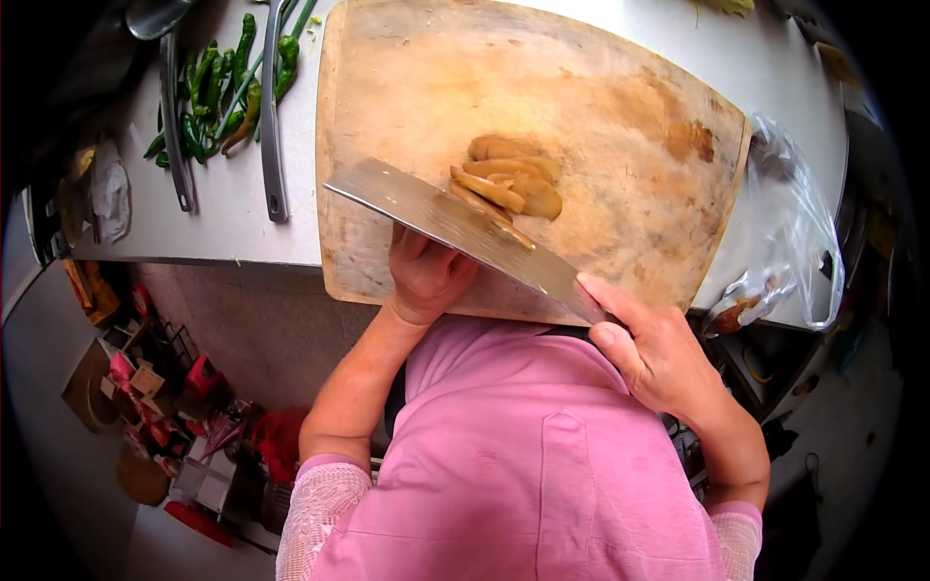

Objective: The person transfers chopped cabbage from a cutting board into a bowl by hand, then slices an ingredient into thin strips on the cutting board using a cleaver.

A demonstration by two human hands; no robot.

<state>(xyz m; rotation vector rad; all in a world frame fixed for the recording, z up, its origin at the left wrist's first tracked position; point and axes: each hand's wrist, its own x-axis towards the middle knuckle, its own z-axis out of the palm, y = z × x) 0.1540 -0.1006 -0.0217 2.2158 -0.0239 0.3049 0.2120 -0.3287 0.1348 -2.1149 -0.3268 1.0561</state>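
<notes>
My right hand (651, 351) is closed around the handle end of a broad cleaver (426, 211), its thumb and forefinger near the base of the blade. The blade slants across the front of the wooden cutting board (601, 116). Just beyond it lies a small pile of yellowish-brown slices (513, 174), some overlapping; what food they are I cannot tell. A few more slices rest close against the blade. On the near side, my left hand (426, 278) is curled at the board's front edge. The cleaver hides its fingertips and anything in them.
Left of the board lie green peppers (208, 92) and two grey-handled utensils, one handle (274, 145) close to the board. A clear plastic bag (790, 232) sits to the right. The white counter (232, 228) ends just in front of me.
</notes>
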